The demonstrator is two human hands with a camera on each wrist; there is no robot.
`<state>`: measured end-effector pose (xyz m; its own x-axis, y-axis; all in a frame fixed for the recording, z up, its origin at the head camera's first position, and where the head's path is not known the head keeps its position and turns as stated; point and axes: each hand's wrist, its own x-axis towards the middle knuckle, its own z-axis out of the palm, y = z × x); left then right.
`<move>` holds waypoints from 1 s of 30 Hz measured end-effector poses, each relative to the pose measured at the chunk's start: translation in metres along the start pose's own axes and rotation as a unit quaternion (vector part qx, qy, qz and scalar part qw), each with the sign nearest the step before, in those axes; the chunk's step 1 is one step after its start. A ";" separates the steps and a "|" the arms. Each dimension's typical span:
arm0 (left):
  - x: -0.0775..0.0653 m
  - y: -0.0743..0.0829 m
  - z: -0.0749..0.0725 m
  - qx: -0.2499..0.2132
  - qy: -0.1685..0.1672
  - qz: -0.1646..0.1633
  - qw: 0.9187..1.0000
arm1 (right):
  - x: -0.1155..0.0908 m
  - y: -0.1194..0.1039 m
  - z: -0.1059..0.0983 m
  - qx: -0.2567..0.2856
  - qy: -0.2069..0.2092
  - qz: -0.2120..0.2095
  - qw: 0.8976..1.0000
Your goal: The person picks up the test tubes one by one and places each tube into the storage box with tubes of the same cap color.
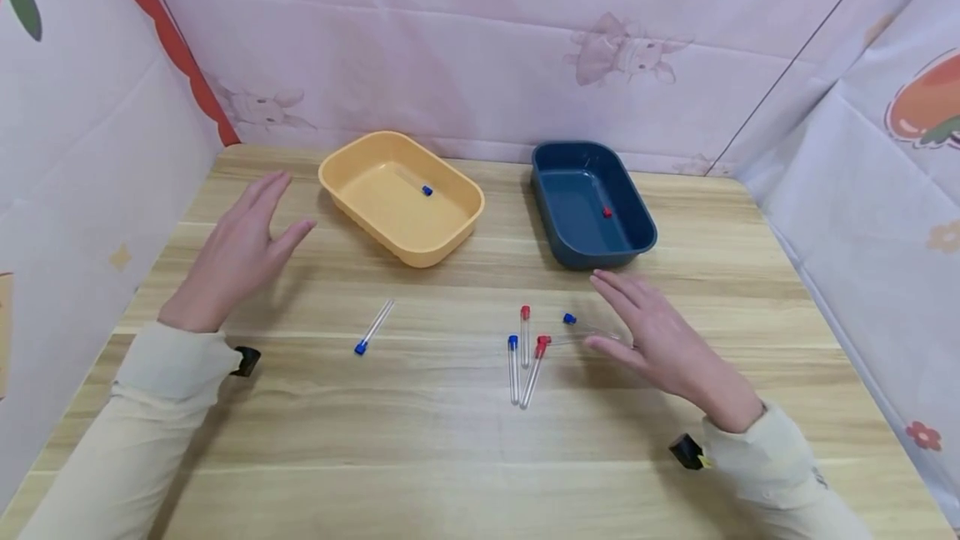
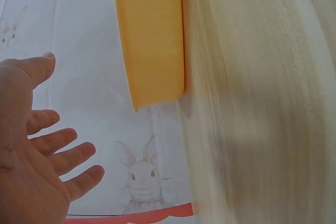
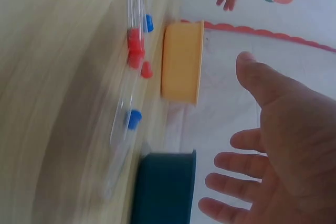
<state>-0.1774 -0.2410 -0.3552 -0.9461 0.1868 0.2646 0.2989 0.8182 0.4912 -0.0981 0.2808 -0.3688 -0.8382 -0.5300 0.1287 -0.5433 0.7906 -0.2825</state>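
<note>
My left hand (image 1: 242, 250) hovers left of a yellow tray (image 1: 360, 219), thumb spread from straight, relaxed fingers, holding nothing. In the left wrist view it stays apart from the tray's side. Over the table's right part, my right hand (image 1: 666, 347) hangs with extended fingers and also holds nothing. Close to its thumb lies a clear tube with a blue cap (image 1: 570, 319), partly overlapping the hand's outline. Several more tubes cluster to its left, with a red cap (image 1: 525, 312) and another blue cap (image 1: 513, 341) among them. A lone blue-capped tube (image 1: 375, 327) lies nearer my left hand.
A dark blue tray (image 1: 558, 232) stands at the back right with a red-capped tube (image 1: 607, 212) inside. The yellow tray holds a blue-capped tube (image 1: 427, 190). Printed cloth walls (image 1: 465, 65) border the wooden table (image 1: 420, 457) behind and at both sides.
</note>
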 end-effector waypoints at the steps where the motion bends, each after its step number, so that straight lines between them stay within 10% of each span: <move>1: 0.002 0.000 0.000 -0.004 0.001 0.001 1.000 | 0.001 -0.002 0.001 0.002 -0.004 -0.002 1.000; 30: 0.059 -0.022 0.026 -0.058 -0.042 -0.032 0.997 | 0.029 -0.037 0.043 0.007 -0.061 -0.097 0.993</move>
<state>-0.2431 -0.2338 -0.3716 -0.9696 0.1848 0.1607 0.2446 0.7623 0.5992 -0.1008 0.2229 -0.3959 -0.7049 -0.7062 0.0671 -0.6931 0.6656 -0.2768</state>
